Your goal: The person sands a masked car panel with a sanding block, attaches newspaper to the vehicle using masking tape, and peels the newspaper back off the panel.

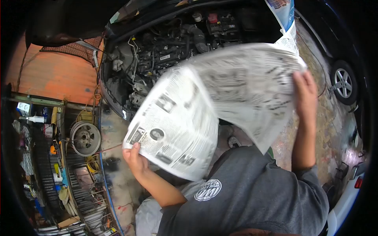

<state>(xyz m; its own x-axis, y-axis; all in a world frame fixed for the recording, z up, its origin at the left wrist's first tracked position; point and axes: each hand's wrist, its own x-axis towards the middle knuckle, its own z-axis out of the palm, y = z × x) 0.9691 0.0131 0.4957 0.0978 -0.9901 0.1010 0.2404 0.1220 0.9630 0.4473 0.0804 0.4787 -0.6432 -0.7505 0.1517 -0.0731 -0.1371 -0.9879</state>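
- Newspaper (177,126): open and lifted in front of the person's dark shirt (260,192), between both hands and partly over the near edge of the engine bay (169,43).
- Left hand (136,159): grasping the newspaper's lower left corner, thumb on top.
- Right hand (305,92): grasping the newspaper's right edge, fingers bent over it.
- Progress: the pages are spread apart, but the newspaper is not laid flat or folded up; its right half is blurred and curved, seemingly in motion.
- A colored sheet (284,15) rises beyond the right hand; whether it is joined to the newspaper, I cannot tell.
- Surface: the floor (118,177) is worn, with dark stains and red flecks.
- Room: a workshop. At left, a crowded rack (63,104) with a bare wheel rim (85,138) near its right edge, below an orange panel (67,76). At right, a dark car's wheel (343,82) and, at the lower corner, a pale car (342,206).
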